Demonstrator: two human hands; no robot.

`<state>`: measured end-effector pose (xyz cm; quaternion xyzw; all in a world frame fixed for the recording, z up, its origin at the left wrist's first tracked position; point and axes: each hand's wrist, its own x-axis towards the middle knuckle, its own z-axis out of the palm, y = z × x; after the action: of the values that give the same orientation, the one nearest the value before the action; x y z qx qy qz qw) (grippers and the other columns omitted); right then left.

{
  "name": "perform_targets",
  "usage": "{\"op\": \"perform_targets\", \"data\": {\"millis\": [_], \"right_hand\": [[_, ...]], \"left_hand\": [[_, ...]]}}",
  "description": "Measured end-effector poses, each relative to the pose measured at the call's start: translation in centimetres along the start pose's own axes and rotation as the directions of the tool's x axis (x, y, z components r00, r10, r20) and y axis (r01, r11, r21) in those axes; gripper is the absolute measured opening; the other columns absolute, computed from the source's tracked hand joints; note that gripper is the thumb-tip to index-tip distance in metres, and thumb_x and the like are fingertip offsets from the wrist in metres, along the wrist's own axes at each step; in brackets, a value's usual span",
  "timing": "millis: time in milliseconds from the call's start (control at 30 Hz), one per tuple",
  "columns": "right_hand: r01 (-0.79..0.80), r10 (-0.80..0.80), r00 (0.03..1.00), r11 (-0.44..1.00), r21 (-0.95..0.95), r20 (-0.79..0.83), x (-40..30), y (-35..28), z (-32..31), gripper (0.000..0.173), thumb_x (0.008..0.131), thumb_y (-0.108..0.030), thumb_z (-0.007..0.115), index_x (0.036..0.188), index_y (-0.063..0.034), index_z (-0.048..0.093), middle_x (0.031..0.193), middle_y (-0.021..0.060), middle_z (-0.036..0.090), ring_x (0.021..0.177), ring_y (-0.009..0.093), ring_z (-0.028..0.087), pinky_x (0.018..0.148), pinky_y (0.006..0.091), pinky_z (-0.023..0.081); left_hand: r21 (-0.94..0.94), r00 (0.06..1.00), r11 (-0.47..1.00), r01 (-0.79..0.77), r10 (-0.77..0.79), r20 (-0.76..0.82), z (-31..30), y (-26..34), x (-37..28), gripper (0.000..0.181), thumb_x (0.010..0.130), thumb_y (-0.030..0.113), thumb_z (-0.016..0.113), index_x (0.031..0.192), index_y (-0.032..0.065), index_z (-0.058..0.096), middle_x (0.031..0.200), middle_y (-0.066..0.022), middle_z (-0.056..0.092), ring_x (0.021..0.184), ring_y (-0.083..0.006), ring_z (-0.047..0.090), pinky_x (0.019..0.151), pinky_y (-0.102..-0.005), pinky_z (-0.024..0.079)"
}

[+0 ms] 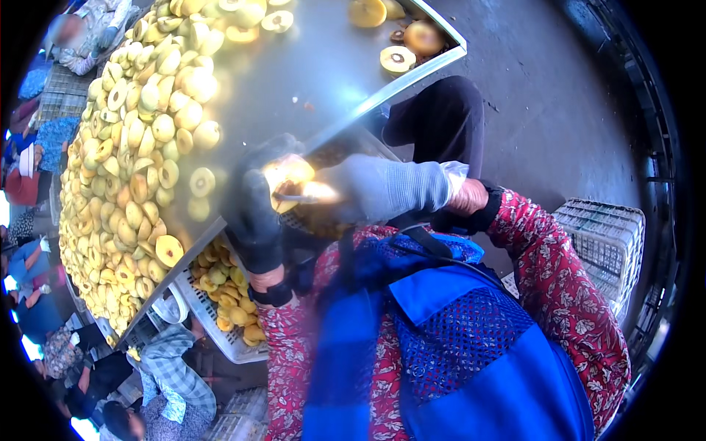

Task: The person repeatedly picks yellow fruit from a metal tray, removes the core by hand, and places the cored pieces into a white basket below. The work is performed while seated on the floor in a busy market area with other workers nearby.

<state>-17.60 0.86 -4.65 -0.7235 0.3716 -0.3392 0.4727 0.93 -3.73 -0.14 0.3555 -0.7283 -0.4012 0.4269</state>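
Note:
In a dark glove, my left hand [256, 204] grips a halved yellow fruit [287, 179], its cut side partly showing a brown centre. My right hand [358, 187], in a grey knit glove, holds a small metal tool [292, 197] whose tip touches the fruit; glare and blur hide its exact shape. Both hands are close together just off the edge of a metal table [265, 93]. A large heap of halved yellow fruit [138, 143] covers the table's left part. A few halves with dark centres [397, 59] lie in the table's far corner.
A white plastic crate [242, 357] of fruit halves stands below the table edge, beside a white bucket [171, 306]. An upturned or empty-looking crate [601, 242] stands on the floor at the right. Several people sit along the left, one near the lower left [171, 380].

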Motion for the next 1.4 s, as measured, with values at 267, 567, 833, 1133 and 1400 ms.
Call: {"op": "perform_targets", "data": {"millis": [267, 567, 833, 1133, 1400], "right_hand": [[-0.194, 0.196, 0.98, 0.936, 0.294, 0.02, -0.6, -1.2, 1.5, 0.029, 0.084, -0.021, 0.067, 0.105, -0.0016, 0.062, 0.088, 0.0234, 0.067, 0.083, 0.04, 0.065, 0.071, 0.0449, 0.049], [-0.054, 0.03, 0.993, 0.976, 0.212, 0.115, -0.2, 0.9, 1.5, 0.022, 0.084, -0.016, 0.065, 0.101, -0.0016, 0.065, 0.079, 0.0147, 0.068, 0.073, 0.021, 0.065, 0.069, 0.0371, 0.05], [-0.147, 0.085, 0.977, 0.932, 0.331, 0.195, -0.5, 1.4, 1.5, 0.016, 0.082, -0.014, 0.068, 0.091, -0.0013, 0.066, 0.072, 0.0064, 0.066, 0.07, 0.01, 0.059, 0.066, 0.0316, 0.048], [-0.156, 0.499, 0.812, 0.685, -0.712, 0.303, -7.6, 7.3, 2.7, 0.03, 0.085, -0.025, 0.061, 0.112, -0.0149, 0.066, 0.076, 0.0158, 0.067, 0.075, 0.038, 0.067, 0.067, 0.0478, 0.052], [-0.34, 0.538, 0.83, 0.695, -0.633, 0.145, -7.4, 7.5, 2.4, 0.024, 0.09, -0.029, 0.057, 0.093, -0.0058, 0.062, 0.079, 0.0197, 0.067, 0.08, 0.039, 0.066, 0.072, 0.0494, 0.052]], "left_hand": [[-0.218, 0.96, 0.975, 0.035, -0.093, -0.264, 2.5, 0.1, -1.3, 0.067, 0.101, 0.053, 0.036, 0.112, -0.0084, 0.061, 0.103, -0.0198, 0.067, 0.093, -0.0282, 0.065, 0.084, -0.0399, 0.053], [-0.195, 0.989, 0.97, -0.146, 0.138, -0.054, 1.1, -0.3, -0.4, 0.069, 0.098, 0.059, 0.038, 0.096, -0.0044, 0.065, 0.088, -0.0183, 0.067, 0.075, -0.0284, 0.065, 0.069, -0.039, 0.054], [-0.343, 0.977, 0.935, -0.086, 0.012, -0.213, 3.2, -0.1, -2.0, 0.067, 0.094, 0.061, 0.049, 0.122, -0.0004, 0.054, 0.103, -0.0175, 0.064, 0.083, -0.0299, 0.064, 0.074, -0.0404, 0.056], [0.375, 0.929, 0.881, 0.287, -0.162, -0.331, -2.8, -6.4, -8.6, 0.04, 0.104, 0.025, 0.04, 0.112, -0.0054, 0.064, 0.101, -0.0146, 0.069, 0.094, -0.0204, 0.066, 0.087, -0.0322, 0.051], [0.698, 0.783, 0.459, 0.549, 0.009, -0.622, -18.0, -11.5, -24.4, 0.035, 0.1, 0.023, 0.052, 0.116, -0.0068, 0.061, 0.11, -0.0235, 0.066, 0.102, -0.0374, 0.063, 0.092, -0.0434, 0.048]]}}
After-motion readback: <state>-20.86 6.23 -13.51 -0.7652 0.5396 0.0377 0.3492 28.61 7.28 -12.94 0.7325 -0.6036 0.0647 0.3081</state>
